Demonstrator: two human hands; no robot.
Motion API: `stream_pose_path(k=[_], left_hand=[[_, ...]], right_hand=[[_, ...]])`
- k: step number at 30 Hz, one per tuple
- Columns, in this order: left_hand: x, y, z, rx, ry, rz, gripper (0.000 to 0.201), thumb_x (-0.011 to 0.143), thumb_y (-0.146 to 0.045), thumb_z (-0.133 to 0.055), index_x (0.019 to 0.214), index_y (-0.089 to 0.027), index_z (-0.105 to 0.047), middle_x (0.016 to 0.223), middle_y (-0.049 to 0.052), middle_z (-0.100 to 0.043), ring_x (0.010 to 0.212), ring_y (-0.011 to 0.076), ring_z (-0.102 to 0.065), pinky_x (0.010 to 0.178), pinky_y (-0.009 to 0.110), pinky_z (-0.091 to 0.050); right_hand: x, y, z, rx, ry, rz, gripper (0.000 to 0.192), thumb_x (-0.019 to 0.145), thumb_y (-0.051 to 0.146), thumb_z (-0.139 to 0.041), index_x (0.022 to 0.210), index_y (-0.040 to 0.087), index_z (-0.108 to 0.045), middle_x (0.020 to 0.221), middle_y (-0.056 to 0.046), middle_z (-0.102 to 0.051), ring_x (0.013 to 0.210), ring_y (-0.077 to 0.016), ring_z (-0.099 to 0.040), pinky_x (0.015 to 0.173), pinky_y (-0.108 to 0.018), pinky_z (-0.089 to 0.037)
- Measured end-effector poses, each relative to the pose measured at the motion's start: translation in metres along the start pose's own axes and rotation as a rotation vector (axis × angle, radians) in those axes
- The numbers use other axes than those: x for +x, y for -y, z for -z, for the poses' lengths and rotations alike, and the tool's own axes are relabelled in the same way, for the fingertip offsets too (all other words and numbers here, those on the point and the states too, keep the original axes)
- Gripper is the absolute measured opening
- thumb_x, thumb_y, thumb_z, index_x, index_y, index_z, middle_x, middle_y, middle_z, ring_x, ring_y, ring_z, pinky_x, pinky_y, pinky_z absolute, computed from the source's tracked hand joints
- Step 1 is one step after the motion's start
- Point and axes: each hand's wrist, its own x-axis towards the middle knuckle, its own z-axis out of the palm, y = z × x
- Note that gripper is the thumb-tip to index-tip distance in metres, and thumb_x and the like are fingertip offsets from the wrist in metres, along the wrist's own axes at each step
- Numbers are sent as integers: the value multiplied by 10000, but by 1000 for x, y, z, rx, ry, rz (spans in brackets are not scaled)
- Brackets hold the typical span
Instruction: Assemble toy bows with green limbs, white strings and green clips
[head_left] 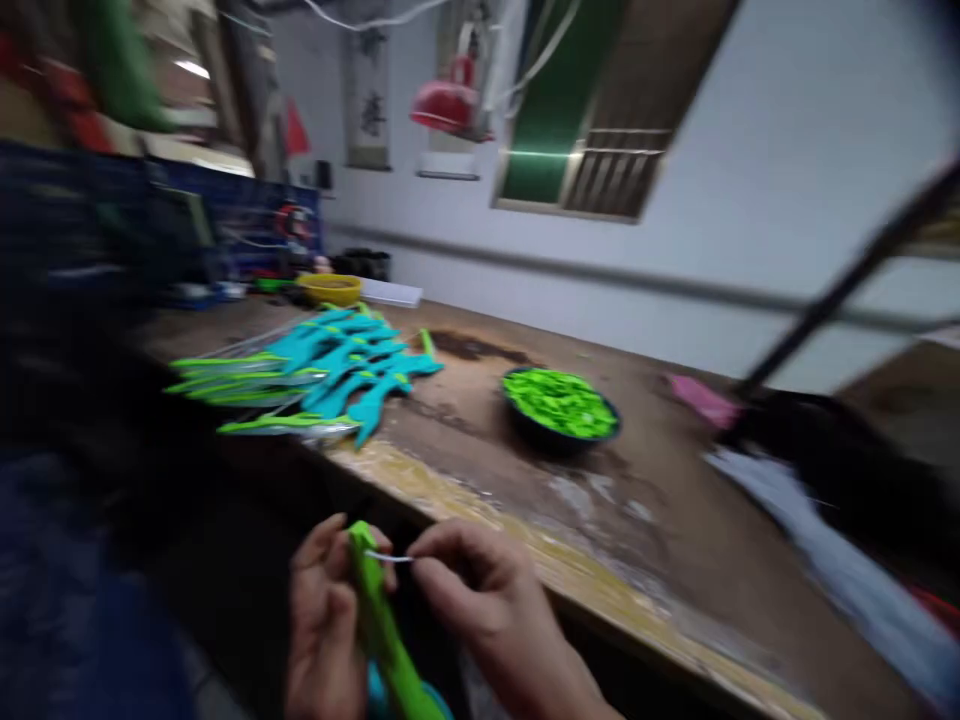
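My left hand (324, 630) grips a bright green plastic piece (379, 625) with a blue part at its lower end, held upright below the edge of the workbench. My right hand (480, 610) pinches a thin white thread or wire (388, 557) that runs to the top of the green piece. The frame is blurred by motion. On the bench beyond lies a fanned row of finished blue and green pieces (330, 375), and a dark bowl (561, 405) holds several small green parts.
The worn wooden workbench (525, 500) runs from left to right with its front edge just above my hands. A yellow bowl (330, 288) sits far back. A pink object (703, 400) and dark cloth (840, 470) lie at the right. A red lamp (448, 103) hangs above.
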Motion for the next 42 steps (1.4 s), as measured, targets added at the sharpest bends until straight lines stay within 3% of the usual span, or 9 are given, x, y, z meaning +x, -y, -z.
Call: stream_pose_path(k=[2,6,9,13,17,25,32,42], left_hand=[[-2,1,-4,-107,-68,-52,367,788,-506,-799,1028,-262,-665,852,18,-666,689,178,-595,641,289,-505],[-9,5,-17,-242,43,-68,297,871,-484,-708,799,-199,-660,721,18,-564,629,146,-507,607,263,-442],[-13,-1,-16,-365,142,-64,297,865,-479,-711,774,-204,-648,727,17,-534,642,153,-484,613,272,-433],[-11,-4,-7,-555,214,-14,300,872,-483,-693,772,-204,-642,694,2,-467,650,151,-454,651,274,-437],[-8,4,-6,-664,243,-13,321,900,-507,-620,771,-214,-623,644,-10,-403,610,144,-387,647,272,-433],[-14,5,-7,-660,107,43,346,850,-536,-665,729,-234,-546,629,-19,-337,582,145,-338,623,272,-429],[-12,9,-1,-720,224,8,326,892,-499,-639,766,-208,-564,659,-26,-334,614,133,-370,670,259,-440],[-11,3,2,-698,294,21,312,906,-499,-630,797,-206,-616,677,-17,-380,647,139,-370,669,246,-418]], right_hand=[[4,-2,0,-15,89,88,155,834,284,-646,748,179,-720,674,-6,-673,611,-118,-567,563,-196,-449],[2,1,0,-254,183,330,175,913,249,-588,777,209,-690,701,-1,-643,627,-123,-597,574,-215,-448],[4,6,-5,-397,215,487,182,915,179,-555,775,223,-663,662,11,-600,569,-112,-570,526,-213,-421],[6,9,-14,-357,322,558,200,905,108,-549,846,253,-672,680,9,-624,576,-118,-599,517,-206,-448],[3,6,-20,-376,349,575,173,926,125,-551,875,249,-661,672,13,-607,558,-108,-587,503,-207,-441],[5,-2,-31,-353,280,533,160,919,126,-532,813,219,-608,673,23,-623,536,-85,-566,498,-179,-429],[5,-2,-36,-314,294,482,164,917,142,-522,816,214,-629,662,18,-621,539,-91,-574,517,-173,-450],[4,-2,-34,-324,358,364,195,930,168,-510,813,158,-665,690,5,-635,583,-80,-577,549,-152,-437]])
